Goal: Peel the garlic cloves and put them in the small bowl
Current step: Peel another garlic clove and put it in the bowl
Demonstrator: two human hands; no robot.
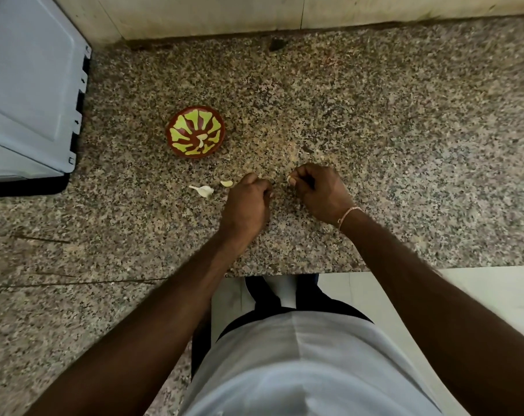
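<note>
1. While my right hand [317, 187] pinches a pale garlic clove [290, 179] at its fingertips, my left hand [248, 199] is curled; I cannot tell what it holds.
2. Two loose garlic pieces [205, 190] lie on the speckled granite surface [374, 130] beside my left hand.
3. I see the small red-and-green patterned bowl [195, 135] beyond them, cloves inside.

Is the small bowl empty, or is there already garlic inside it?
Not empty. The bowl stands upright on the counter with pale garlic pieces at its bottom.
</note>
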